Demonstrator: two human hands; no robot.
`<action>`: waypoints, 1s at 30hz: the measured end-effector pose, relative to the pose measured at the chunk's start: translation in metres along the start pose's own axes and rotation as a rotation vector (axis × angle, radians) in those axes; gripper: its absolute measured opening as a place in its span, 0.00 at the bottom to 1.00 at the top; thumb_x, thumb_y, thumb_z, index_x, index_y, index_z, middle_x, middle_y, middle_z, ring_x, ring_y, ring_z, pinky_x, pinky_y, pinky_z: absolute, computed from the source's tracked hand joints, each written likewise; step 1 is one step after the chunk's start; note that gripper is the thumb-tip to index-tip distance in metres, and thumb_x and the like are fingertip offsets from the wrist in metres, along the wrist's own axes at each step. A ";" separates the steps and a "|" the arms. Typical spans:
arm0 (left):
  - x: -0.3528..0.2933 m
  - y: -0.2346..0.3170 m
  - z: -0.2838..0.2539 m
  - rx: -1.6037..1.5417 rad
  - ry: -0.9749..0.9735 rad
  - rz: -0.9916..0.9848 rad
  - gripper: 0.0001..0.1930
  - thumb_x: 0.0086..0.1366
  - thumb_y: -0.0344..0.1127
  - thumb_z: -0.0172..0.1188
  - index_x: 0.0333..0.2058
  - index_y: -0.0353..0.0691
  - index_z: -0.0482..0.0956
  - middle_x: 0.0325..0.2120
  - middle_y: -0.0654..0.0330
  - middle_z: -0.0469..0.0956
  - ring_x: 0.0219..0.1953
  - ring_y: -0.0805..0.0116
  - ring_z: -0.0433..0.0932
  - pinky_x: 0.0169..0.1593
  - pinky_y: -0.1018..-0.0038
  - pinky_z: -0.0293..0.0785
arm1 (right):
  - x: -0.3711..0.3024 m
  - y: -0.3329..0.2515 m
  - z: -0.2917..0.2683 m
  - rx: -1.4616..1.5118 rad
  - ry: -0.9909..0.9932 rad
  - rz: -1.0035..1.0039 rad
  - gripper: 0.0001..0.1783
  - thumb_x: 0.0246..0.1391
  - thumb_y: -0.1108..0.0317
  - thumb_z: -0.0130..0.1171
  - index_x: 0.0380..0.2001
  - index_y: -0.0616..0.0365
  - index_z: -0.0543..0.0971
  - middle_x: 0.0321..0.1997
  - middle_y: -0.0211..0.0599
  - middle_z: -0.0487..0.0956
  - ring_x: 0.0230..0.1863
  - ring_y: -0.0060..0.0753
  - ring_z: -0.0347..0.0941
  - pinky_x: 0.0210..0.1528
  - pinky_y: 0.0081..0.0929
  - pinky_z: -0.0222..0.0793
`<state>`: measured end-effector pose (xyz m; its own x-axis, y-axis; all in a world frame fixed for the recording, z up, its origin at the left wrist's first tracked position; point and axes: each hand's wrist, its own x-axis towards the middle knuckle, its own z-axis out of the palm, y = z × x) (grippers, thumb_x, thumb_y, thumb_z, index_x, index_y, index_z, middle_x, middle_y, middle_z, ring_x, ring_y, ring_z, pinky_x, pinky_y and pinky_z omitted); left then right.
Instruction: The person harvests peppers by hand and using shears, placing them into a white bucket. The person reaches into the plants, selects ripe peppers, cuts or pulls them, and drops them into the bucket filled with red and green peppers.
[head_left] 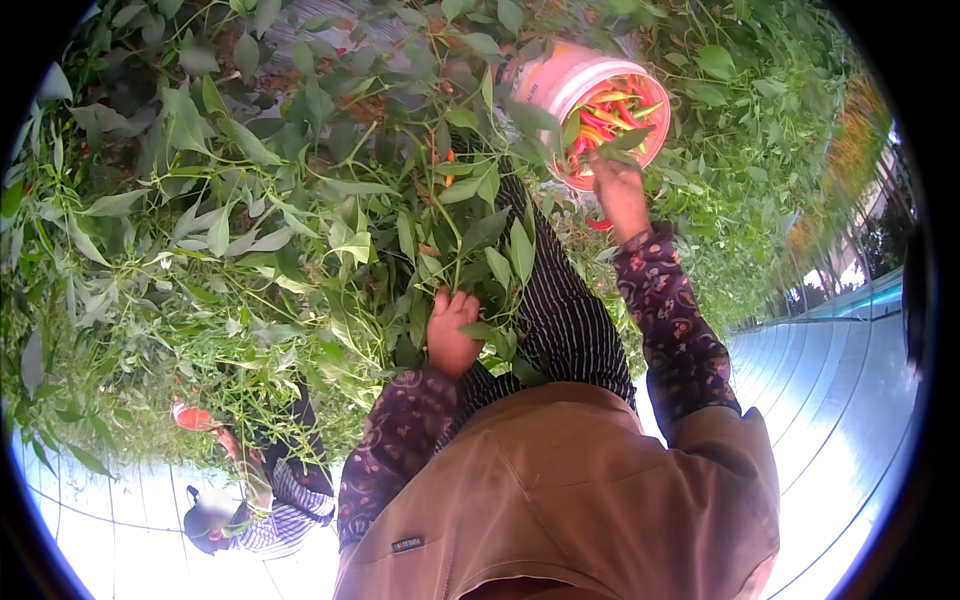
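Note:
My left hand (455, 332) is closed round a green stem of a chili pepper plant (459, 245), its fingertips curled among the leaves. A few orange-red chili peppers (449, 170) hang higher on that plant. My right hand (621, 198) reaches over the near rim of a white and pink bucket (562, 80), which is tilted toward me. Inside lie many red, orange and green chili peppers (612, 108). The right fingers are drawn together at the bucket's mouth, partly covered by a leaf (626, 140); what they hold, if anything, is hidden.
Dense leafy pepper plants (200, 220) surround me on both sides. My striped trouser leg (565, 310) stands between plant and bucket. At lower left another person (265, 520) works among the plants near a red container (192, 417). Pale sheeting (830, 400) curves along the right.

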<state>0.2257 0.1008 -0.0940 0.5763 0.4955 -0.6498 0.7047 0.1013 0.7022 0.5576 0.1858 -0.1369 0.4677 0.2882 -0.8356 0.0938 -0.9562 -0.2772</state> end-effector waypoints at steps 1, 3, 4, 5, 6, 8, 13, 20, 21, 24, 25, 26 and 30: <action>0.000 0.000 0.001 0.011 -0.012 0.004 0.15 0.48 0.30 0.60 0.37 0.36 0.75 0.39 0.50 0.75 0.52 0.37 0.69 0.51 0.55 0.72 | 0.007 0.003 -0.009 0.059 0.024 0.058 0.18 0.63 0.60 0.57 0.23 0.60 0.80 0.16 0.28 0.74 0.18 0.22 0.67 0.21 0.24 0.61; 0.000 -0.001 0.001 0.021 0.012 0.009 0.15 0.48 0.30 0.61 0.37 0.35 0.75 0.39 0.50 0.75 0.52 0.37 0.69 0.51 0.55 0.71 | 0.022 0.008 -0.025 0.193 0.099 0.092 0.16 0.62 0.60 0.58 0.25 0.59 0.80 0.16 0.28 0.73 0.16 0.22 0.66 0.19 0.24 0.59; 0.000 0.000 0.001 0.026 -0.007 0.009 0.16 0.48 0.31 0.61 0.37 0.35 0.75 0.39 0.50 0.75 0.52 0.37 0.69 0.51 0.55 0.71 | 0.029 0.011 -0.031 0.267 0.152 0.072 0.14 0.62 0.61 0.58 0.26 0.59 0.80 0.16 0.28 0.72 0.15 0.23 0.66 0.19 0.24 0.58; 0.001 0.000 0.001 0.026 -0.020 0.011 0.16 0.47 0.31 0.62 0.37 0.35 0.75 0.39 0.50 0.75 0.52 0.37 0.69 0.51 0.55 0.71 | 0.037 0.014 -0.040 0.340 0.206 0.052 0.13 0.61 0.61 0.58 0.27 0.58 0.79 0.15 0.28 0.71 0.14 0.23 0.65 0.18 0.24 0.57; 0.000 0.000 0.001 0.029 -0.028 0.016 0.16 0.47 0.31 0.62 0.38 0.35 0.75 0.39 0.50 0.75 0.52 0.37 0.69 0.51 0.55 0.71 | 0.045 0.019 -0.046 0.384 0.242 0.082 0.13 0.61 0.60 0.59 0.28 0.59 0.80 0.16 0.29 0.71 0.14 0.23 0.65 0.17 0.24 0.57; 0.001 0.001 0.000 0.025 -0.032 0.008 0.17 0.46 0.31 0.63 0.38 0.35 0.75 0.39 0.50 0.75 0.52 0.38 0.69 0.51 0.55 0.72 | 0.063 0.033 -0.061 0.479 0.330 0.129 0.14 0.59 0.59 0.60 0.29 0.59 0.80 0.16 0.30 0.71 0.13 0.23 0.64 0.17 0.24 0.56; 0.002 0.003 -0.001 0.029 -0.037 0.000 0.18 0.45 0.32 0.63 0.37 0.35 0.75 0.39 0.51 0.75 0.52 0.39 0.69 0.51 0.55 0.72 | 0.106 0.075 -0.078 -0.106 0.446 -0.096 0.21 0.60 0.55 0.59 0.36 0.68 0.80 0.22 0.35 0.76 0.18 0.29 0.68 0.22 0.30 0.65; 0.001 0.003 0.004 0.029 -0.027 -0.020 0.17 0.45 0.33 0.63 0.36 0.37 0.75 0.39 0.53 0.75 0.53 0.39 0.69 0.51 0.55 0.72 | 0.100 0.047 -0.085 -0.466 0.693 -0.162 0.16 0.61 0.60 0.58 0.36 0.64 0.82 0.35 0.45 0.83 0.34 0.39 0.77 0.41 0.33 0.71; 0.001 0.003 0.005 0.027 -0.025 -0.033 0.17 0.45 0.33 0.63 0.36 0.38 0.75 0.39 0.53 0.76 0.53 0.39 0.69 0.51 0.55 0.72 | 0.094 0.036 -0.081 -0.299 0.701 -0.245 0.15 0.61 0.61 0.57 0.35 0.64 0.82 0.34 0.45 0.83 0.33 0.40 0.77 0.41 0.34 0.71; 0.001 0.002 0.007 0.020 -0.033 -0.033 0.17 0.45 0.33 0.63 0.37 0.38 0.76 0.39 0.53 0.76 0.53 0.39 0.69 0.51 0.55 0.73 | 0.079 -0.002 -0.066 -0.069 0.772 -0.569 0.14 0.63 0.63 0.55 0.35 0.65 0.82 0.34 0.44 0.82 0.35 0.41 0.79 0.40 0.36 0.73; 0.001 0.001 0.008 0.028 -0.060 -0.038 0.17 0.45 0.33 0.63 0.37 0.38 0.76 0.39 0.53 0.76 0.54 0.39 0.69 0.51 0.55 0.73 | 0.076 -0.015 -0.062 -0.161 0.773 -0.583 0.14 0.63 0.64 0.55 0.37 0.65 0.82 0.34 0.43 0.82 0.37 0.41 0.79 0.41 0.36 0.73; 0.001 0.001 0.008 0.030 -0.072 -0.044 0.17 0.45 0.33 0.63 0.37 0.37 0.76 0.39 0.53 0.76 0.54 0.38 0.69 0.51 0.55 0.73 | 0.075 -0.029 -0.060 -0.278 0.767 -0.641 0.14 0.64 0.64 0.54 0.39 0.66 0.81 0.35 0.42 0.82 0.38 0.40 0.80 0.41 0.37 0.73; 0.003 0.000 0.011 0.036 -0.100 -0.071 0.17 0.46 0.33 0.62 0.38 0.37 0.76 0.39 0.53 0.76 0.54 0.37 0.69 0.52 0.54 0.73 | 0.124 -0.071 -0.023 0.940 0.054 -0.344 0.33 0.68 0.47 0.47 0.63 0.63 0.65 0.63 0.52 0.69 0.62 0.48 0.69 0.66 0.47 0.62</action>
<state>0.2319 0.0925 -0.0987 0.5617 0.3993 -0.7246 0.7587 0.1008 0.6437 0.6290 0.2885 -0.2105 0.5869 0.5166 -0.6235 -0.4906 -0.3857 -0.7814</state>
